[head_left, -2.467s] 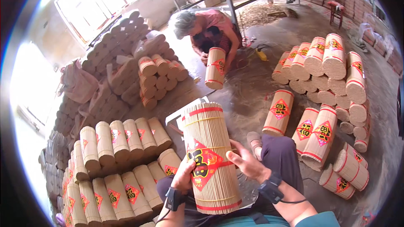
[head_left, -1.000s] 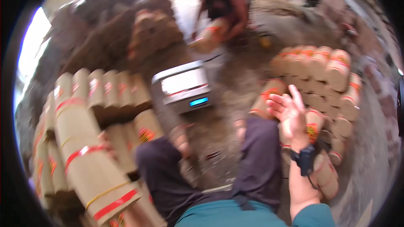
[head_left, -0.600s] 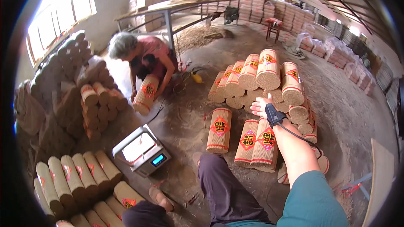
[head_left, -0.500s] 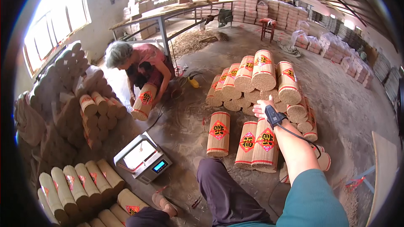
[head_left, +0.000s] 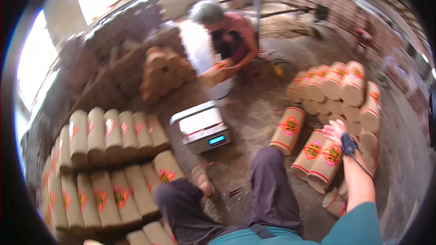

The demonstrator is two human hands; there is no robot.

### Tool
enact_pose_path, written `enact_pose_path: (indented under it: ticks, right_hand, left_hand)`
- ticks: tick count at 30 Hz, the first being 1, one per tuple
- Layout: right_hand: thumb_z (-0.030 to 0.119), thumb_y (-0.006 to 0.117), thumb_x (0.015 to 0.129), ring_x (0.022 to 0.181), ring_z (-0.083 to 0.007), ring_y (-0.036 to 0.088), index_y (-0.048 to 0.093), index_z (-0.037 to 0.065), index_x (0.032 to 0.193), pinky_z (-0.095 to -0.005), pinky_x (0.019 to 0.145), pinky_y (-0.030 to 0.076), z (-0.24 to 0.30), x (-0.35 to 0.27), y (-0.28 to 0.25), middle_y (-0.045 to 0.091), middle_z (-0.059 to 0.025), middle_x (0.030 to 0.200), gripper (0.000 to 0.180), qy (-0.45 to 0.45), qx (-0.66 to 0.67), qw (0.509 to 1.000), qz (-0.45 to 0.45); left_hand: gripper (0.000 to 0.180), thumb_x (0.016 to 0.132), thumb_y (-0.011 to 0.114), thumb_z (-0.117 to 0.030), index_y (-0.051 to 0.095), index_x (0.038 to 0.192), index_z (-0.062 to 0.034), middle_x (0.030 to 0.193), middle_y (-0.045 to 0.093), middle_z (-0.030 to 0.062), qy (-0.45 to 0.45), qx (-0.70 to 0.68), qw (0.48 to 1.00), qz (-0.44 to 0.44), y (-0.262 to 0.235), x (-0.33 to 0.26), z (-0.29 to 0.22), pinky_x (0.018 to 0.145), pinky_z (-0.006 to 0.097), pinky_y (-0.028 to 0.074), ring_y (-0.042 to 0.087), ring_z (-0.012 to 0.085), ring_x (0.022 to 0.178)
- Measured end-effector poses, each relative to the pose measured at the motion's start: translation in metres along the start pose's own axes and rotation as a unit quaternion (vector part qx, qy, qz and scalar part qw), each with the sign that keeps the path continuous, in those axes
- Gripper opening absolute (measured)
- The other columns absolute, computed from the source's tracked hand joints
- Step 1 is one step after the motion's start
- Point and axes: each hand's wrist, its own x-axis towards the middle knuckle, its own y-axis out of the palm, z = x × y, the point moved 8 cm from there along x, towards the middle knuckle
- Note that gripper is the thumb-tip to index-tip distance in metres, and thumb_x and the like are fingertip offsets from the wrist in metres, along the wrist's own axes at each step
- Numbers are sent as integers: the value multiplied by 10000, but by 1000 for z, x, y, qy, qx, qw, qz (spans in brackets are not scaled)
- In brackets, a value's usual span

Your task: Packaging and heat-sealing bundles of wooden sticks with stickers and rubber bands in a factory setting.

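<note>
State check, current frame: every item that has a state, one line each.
right hand: open, empty, over the standing bundles
left hand: not in view
standing bundles: upright, leaning a little, banded, red labels
scale: on the floor, display lit, pan empty
left rows: lying flat, side by side
right stack: lying, piled
co-worker's bundle: held in both hands, tilted

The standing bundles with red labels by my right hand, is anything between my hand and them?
Nothing visible. The right hand hangs open just above the labelled bundles, with only air between. The left hand is out of view.
</note>
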Motion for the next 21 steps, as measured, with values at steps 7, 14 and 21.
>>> enact_pose_path:
  ticks: [7, 14, 21]
  right_hand:
    - [278, 494, 965, 939, -233, 625, 287, 116, 1431, -394, 798, 518, 10, -77, 157, 603, -130, 1115, 535, -53, -97, 974, 200]
    - [289, 521, 970, 887, -117, 626, 339, 147, 1439, -268, 751, 523, 13, -142, 282, 633, -39, 1045, 522, -107, -199, 920, 320]
    - [270, 517, 976, 876, -119, 638, 332, 137, 1444, -273, 751, 528, -21, -200, 363, 646, -43, 1022, 521, -99, -276, 873, 389]
  left_hand:
    - [684, 927, 526, -466, 234, 1461, -155, 1398, 396, 91, 112, -48, 991, -56, -65, -119, -47, 1035, 432, 441, 394, 285, 1303]
    - [674, 935, 506, -478, 233, 1461, -158, 1402, 393, 91, 264, -62, 954, -126, -131, -271, -83, 1032, 431, 445, 392, 285, 1307]
    - [665, 943, 486, -490, 232, 1462, -161, 1407, 391, 90, 361, -76, 915, -166, -181, -381, -78, 1030, 429, 448, 389, 284, 1310]
